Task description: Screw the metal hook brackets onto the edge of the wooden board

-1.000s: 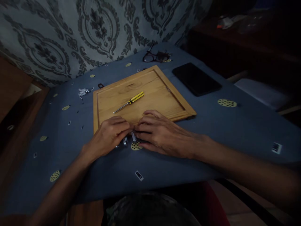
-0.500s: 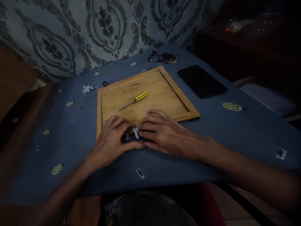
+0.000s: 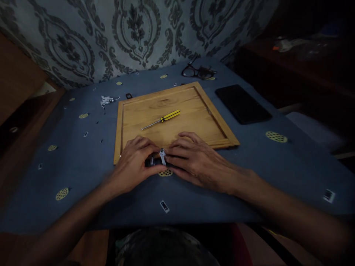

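Observation:
A silvery metal cabinet hinge (image 3: 162, 157) sits at the near edge of a framed wooden cabinet door (image 3: 217, 127), which lies on the table. My left hand (image 3: 133, 162) curls round the hinge from the left, fingers on the door edge and thumb below. From the right, my right hand (image 3: 198, 160) presses its bunched fingertips against the hinge; the exact contact is partly hidden. A yellow-and-black screwdriver (image 3: 170, 115) lies on the door panel, its tip toward the left.
Another metal hinge (image 3: 107, 100) with small screws lies left of the door. A small dark piece (image 3: 129, 96) is by its far corner. Glasses (image 3: 198, 72) and a black tablet-like slab (image 3: 242, 104) rest behind and to the right. A patterned curtain (image 3: 135, 33) hangs behind the blue-covered table (image 3: 222, 207).
The view has shifted slightly, so the scene sits a little differently in the frame. Both hands remain at the hinge, with small shifts of the fingers around it.

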A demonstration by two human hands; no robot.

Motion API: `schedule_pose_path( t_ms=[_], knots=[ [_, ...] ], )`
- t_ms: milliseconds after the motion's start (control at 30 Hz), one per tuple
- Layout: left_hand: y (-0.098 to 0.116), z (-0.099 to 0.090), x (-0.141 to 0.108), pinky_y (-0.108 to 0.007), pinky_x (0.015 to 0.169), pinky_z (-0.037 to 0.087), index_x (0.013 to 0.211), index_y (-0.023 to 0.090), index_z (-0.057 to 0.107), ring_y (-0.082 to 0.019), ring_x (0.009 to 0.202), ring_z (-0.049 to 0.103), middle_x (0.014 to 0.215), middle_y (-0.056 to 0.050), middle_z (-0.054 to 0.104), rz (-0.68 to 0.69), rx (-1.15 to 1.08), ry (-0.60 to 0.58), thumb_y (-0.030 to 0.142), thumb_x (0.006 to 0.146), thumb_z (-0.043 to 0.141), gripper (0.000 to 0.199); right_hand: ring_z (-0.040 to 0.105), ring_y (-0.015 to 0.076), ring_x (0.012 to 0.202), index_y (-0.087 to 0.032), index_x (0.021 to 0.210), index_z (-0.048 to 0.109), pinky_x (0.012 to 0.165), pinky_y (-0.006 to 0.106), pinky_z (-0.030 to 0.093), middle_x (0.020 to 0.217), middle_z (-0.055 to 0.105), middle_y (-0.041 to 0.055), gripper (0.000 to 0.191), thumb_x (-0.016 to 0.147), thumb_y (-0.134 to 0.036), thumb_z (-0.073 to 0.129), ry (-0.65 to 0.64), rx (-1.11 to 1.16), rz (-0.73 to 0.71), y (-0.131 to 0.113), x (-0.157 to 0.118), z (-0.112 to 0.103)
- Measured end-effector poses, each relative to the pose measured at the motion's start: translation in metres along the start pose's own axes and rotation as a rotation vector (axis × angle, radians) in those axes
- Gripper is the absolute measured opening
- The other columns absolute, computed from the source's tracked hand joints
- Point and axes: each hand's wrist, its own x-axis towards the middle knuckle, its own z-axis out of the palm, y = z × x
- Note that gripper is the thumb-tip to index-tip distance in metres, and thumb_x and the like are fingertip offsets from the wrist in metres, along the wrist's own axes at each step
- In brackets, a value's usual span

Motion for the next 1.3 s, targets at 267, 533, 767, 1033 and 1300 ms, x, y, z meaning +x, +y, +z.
schedule_pose_path(
  t_ms=[267, 533, 767, 1033, 1300],
  knots=[
    [0.0, 0.001, 0.002, -0.042, 0.09, 0.049, 0.105, 0.021, 0.076, -0.026, 0.102, 0.067, 0.103, -0.004, 0.073, -0.018, 0.0, -0.027, 0.05, 0.088, 0.084, 0.035, 0.075, 0.0198, 0.097, -0.021, 0.106, 0.074, 0.102, 0.047, 0.055, 0.102, 0.083, 0.004, 0.014, 0.102, -0.017, 0.061, 0.197, 0.084, 0.043, 0.0, 0.003, -0.004],
    [-0.001, 0.001, 0.001, -0.043, 0.092, 0.047, 0.102, 0.019, 0.076, -0.028, 0.106, 0.067, 0.105, -0.004, 0.074, -0.005, -0.009, -0.027, 0.05, 0.085, 0.086, 0.037, 0.068, 0.0291, 0.121, -0.018, 0.131, 0.068, 0.101, 0.055, 0.059, 0.125, 0.077, 0.0144, 0.032, 0.103, -0.017, 0.052, 0.144, 0.066, 0.204, 0.004, 0.0, 0.002],
    [0.0, 0.0, 0.001, -0.041, 0.093, 0.047, 0.104, 0.02, 0.074, -0.027, 0.107, 0.066, 0.106, -0.004, 0.073, -0.005, -0.001, -0.04, 0.05, 0.087, 0.085, 0.037, 0.063, 0.0291, 0.129, -0.019, 0.133, 0.068, 0.105, 0.055, 0.056, 0.13, 0.074, 0.0139, 0.033, 0.104, -0.019, 0.053, 0.076, 0.07, 0.144, 0.003, -0.002, 0.006],
    [0.001, -0.004, 0.002, -0.042, 0.095, 0.045, 0.104, 0.021, 0.074, -0.027, 0.109, 0.066, 0.109, -0.005, 0.074, -0.028, -0.002, -0.085, 0.052, 0.09, 0.081, 0.035, 0.061, 0.0302, 0.132, -0.021, 0.131, 0.07, 0.107, 0.058, 0.055, 0.132, 0.074, 0.0133, 0.032, 0.104, -0.019, 0.053, 0.011, 0.115, 0.166, -0.001, 0.001, 0.0],
    [0.002, -0.005, 0.004, -0.044, 0.096, 0.046, 0.103, 0.021, 0.074, -0.028, 0.11, 0.066, 0.109, -0.005, 0.074, -0.043, -0.005, -0.11, 0.052, 0.089, 0.082, 0.035, 0.062, 0.0302, 0.131, -0.019, 0.127, 0.071, 0.108, 0.056, 0.055, 0.132, 0.074, 0.0139, 0.028, 0.104, -0.02, 0.054, 0.013, 0.098, 0.149, -0.002, 0.001, -0.001]
  ],
)
